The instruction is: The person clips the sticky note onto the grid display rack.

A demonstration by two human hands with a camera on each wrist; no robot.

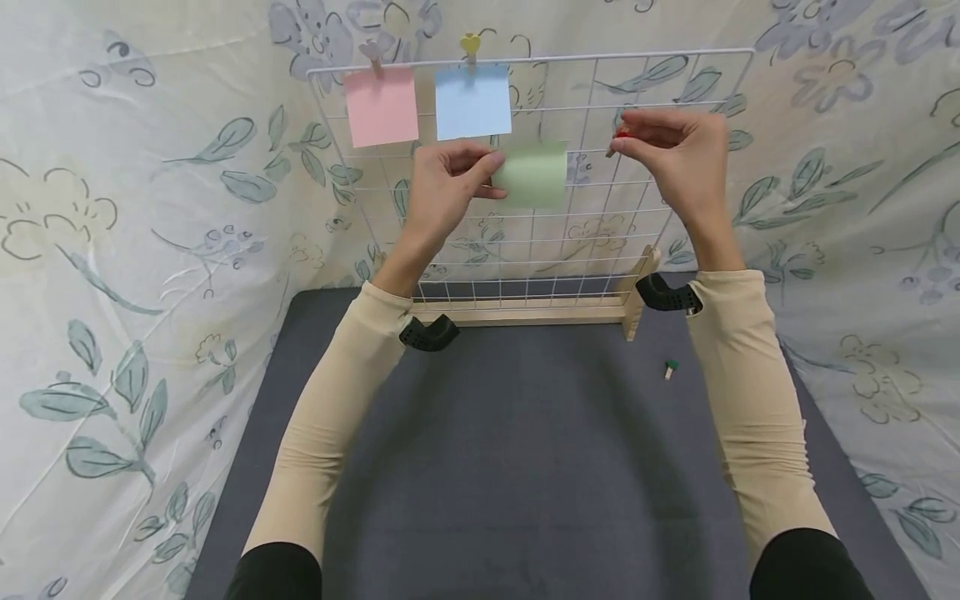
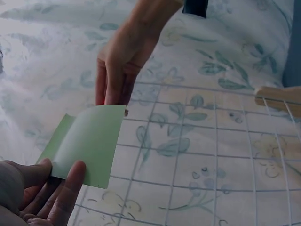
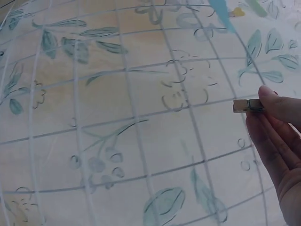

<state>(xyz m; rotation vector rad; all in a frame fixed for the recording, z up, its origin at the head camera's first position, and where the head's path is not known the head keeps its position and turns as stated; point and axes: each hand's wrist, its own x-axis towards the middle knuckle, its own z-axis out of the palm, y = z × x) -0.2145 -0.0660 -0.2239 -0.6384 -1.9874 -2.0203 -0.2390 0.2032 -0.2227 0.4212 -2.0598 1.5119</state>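
Note:
A green paper note [image 1: 531, 175] is pinched along its left edge by my left hand [image 1: 452, 185], in front of the white wire grid [image 1: 600, 214]. The left wrist view shows the note [image 2: 89, 143] slightly curved, with thumb on one face and fingers on the other. My right hand [image 1: 678, 158], at the grid's right part, pinches a small wooden clothespin [image 3: 247, 106] with red at its top. A pink note [image 1: 381, 108] and a blue note [image 1: 472, 102] hang at the grid's top left, each on a clothespin; the blue one's has a yellow heart [image 1: 470, 43].
A wooden base [image 1: 517, 315] holds the grid upright at the back of the dark grey table [image 1: 517, 450]. One clothespin with a green top [image 1: 670, 368] lies on the table at the right. Flowered cloth [image 1: 150, 250] hangs behind and at the sides.

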